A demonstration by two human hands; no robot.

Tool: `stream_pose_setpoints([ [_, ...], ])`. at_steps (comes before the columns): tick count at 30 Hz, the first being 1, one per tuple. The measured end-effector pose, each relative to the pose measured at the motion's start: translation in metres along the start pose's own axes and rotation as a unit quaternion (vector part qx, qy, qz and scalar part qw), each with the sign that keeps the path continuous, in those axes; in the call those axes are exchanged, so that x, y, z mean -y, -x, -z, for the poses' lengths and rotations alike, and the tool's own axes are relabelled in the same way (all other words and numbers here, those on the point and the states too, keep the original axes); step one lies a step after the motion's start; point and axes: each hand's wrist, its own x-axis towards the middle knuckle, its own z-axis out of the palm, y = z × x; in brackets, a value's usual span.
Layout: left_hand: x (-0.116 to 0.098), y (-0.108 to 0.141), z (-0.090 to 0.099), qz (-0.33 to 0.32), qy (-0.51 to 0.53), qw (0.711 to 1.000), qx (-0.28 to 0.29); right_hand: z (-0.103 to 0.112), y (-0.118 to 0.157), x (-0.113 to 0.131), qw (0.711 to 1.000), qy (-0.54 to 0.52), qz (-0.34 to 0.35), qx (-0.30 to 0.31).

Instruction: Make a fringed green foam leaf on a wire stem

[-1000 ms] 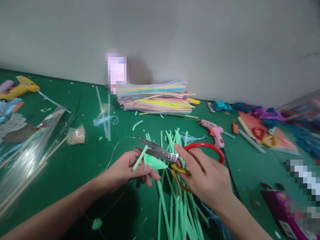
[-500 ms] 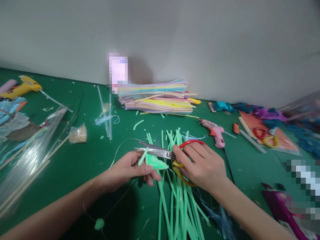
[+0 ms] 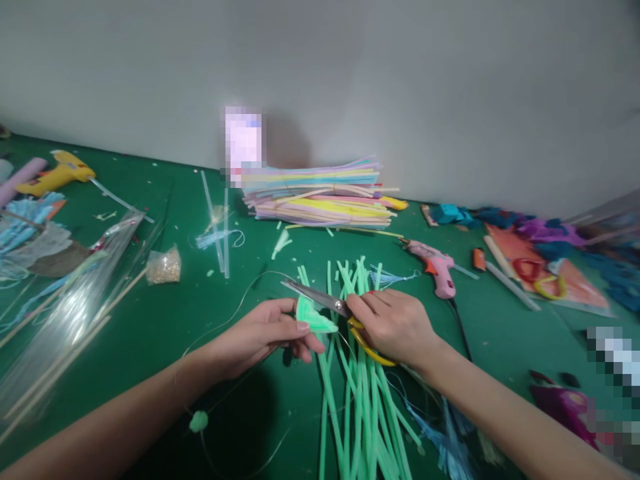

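Now, the green piece (image 3: 316, 320) looks wedge-shaped.

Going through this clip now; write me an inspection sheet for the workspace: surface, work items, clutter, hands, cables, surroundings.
Surface: flat green tabletop, littered with small scraps.
Work items: fuzzy mint-green wedge-shaped piece; metal scissors with yellow and red handles, blades nearly closed; loose pile of long mint-green strips.
Clutter: multicoloured strip bundles; yellow glue gun; small clear bag of gold-coloured bits.
Hands: left hand holds the wedge-shaped piece; right hand grips the scissors.
Cables: black cord from the pink glue gun; far end out of sight.
Surroundings: plain grey wall behind; other people: nothing seen.
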Motion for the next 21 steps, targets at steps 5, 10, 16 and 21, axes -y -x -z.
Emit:
stream_pose_setpoints([
  [5, 0.0, 0.0, -0.001, -0.005, -0.013, 1.0, 0.006, 0.005, -0.002, -0.004, 0.995, 0.01, -0.101, -0.021],
  [10, -0.003, 0.003, -0.001, -0.01, -0.06, 0.997, 0.041, 0.017, -0.003, -0.001, 0.96, -0.067, -0.261, 0.07],
  [16, -0.002, 0.004, -0.002, -0.003, -0.057, 0.997, 0.05, 0.025, 0.018, 0.009, 0.749, -0.551, -0.358, 0.089],
  [21, -0.001, 0.004, -0.001, -0.007, -0.052, 0.998, 0.046, 0.033, 0.02, 0.015, 0.587, -0.716, -0.378, 0.0],
])
